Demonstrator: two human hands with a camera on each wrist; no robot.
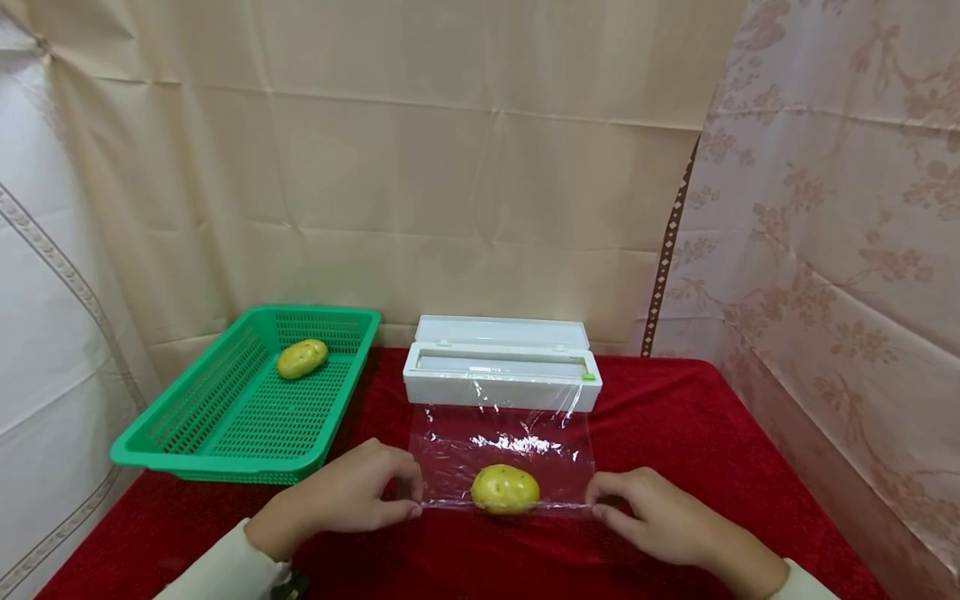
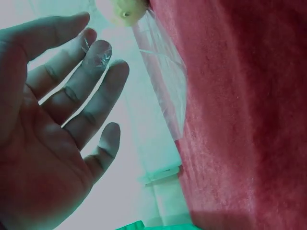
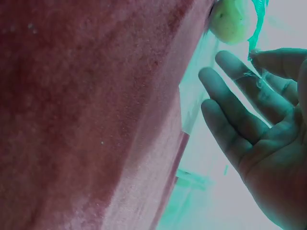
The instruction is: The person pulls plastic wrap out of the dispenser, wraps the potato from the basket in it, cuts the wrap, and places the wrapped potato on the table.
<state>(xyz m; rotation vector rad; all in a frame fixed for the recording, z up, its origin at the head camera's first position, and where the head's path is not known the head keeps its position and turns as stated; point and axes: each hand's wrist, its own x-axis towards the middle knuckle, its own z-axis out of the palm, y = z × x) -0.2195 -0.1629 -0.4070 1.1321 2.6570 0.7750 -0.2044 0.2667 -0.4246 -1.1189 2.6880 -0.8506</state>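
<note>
Two near-edge film (image 1: 457, 446) corners: left hand (image 1: 366, 490) and right hand (image 1: 660, 517) grip them; cloth (image 1: 705, 442) extends rightward.

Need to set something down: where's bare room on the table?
Bare red cloth lies right of the white box, beyond the right hand, and in front of the nearer potato. Crowded around film, left hand and green basket.
</note>
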